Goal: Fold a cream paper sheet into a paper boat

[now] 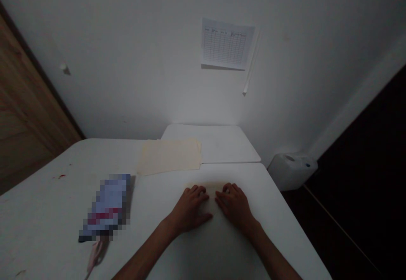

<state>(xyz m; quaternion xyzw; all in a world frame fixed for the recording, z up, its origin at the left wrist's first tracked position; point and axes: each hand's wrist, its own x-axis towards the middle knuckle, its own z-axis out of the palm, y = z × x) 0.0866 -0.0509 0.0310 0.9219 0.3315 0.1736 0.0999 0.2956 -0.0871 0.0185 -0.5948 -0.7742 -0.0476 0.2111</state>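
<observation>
My left hand [191, 207] and my right hand [234, 204] lie side by side, palms down, on a small cream paper piece [210, 187] on the white table [47, 212]. The fingers of both hands are stretched out flat and press on the paper, which shows only beyond the fingertips and in the gap between the hands. A larger cream sheet [170, 156] lies farther back, to the left of the hands.
A blurred-out rectangular item [106, 207] lies at the left, with pink-handled scissors [95, 255] beneath it. A second white surface [222, 143] abuts the wall. A printed chart [226, 44] hangs on the wall. A white plastic jug [292, 170] stands on the floor at right. Wooden door [22, 115] at left.
</observation>
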